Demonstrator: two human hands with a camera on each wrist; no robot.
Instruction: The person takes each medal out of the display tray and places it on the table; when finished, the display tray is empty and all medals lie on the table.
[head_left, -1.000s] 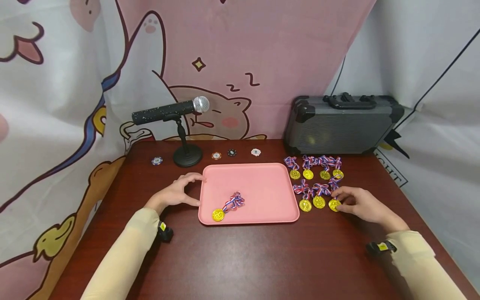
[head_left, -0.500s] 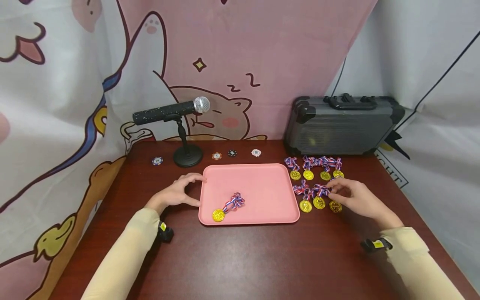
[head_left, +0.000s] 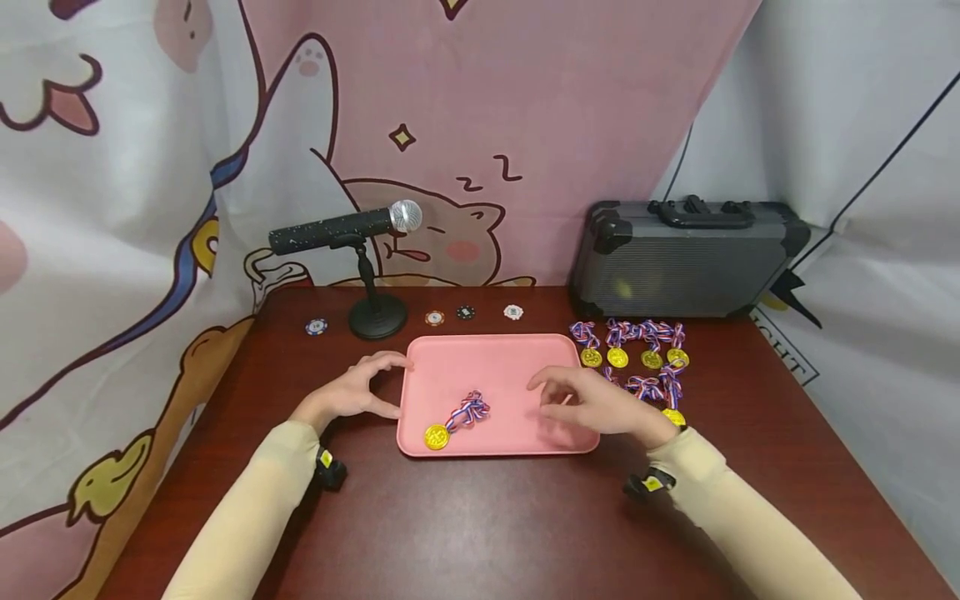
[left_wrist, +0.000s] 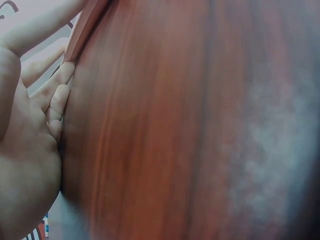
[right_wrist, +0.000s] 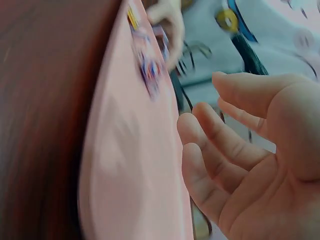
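Observation:
A pink tray [head_left: 517,354] lies on the dark wooden table. My left hand [head_left: 348,387] rests at the tray's left edge, thumb and fingers spread apart along its rim; in the left wrist view its fingertips [left_wrist: 68,70] are right at the tray's side. On the tray's left half lies one gold medal [head_left: 437,437] with a bundled red, white and blue ribbon [head_left: 471,408]. Over the tray's right part hovers my right hand [head_left: 600,402], fingers loosely bent. Nothing shows between its fingers in the right wrist view, where the palm [right_wrist: 265,200] faces the tray.
Several more ribboned medals [head_left: 617,357] lie in rows right of the tray, some partly hidden behind the right hand and wrist. A grey case [head_left: 682,267] stands behind them. At the back left is a microphone [head_left: 337,232] on a stand [head_left: 377,315], with poker chips [head_left: 466,312] nearby.
My right hand has moved left from the front row of medals to above the tray, carrying nothing visible. My left hand has stayed at the tray's edge.

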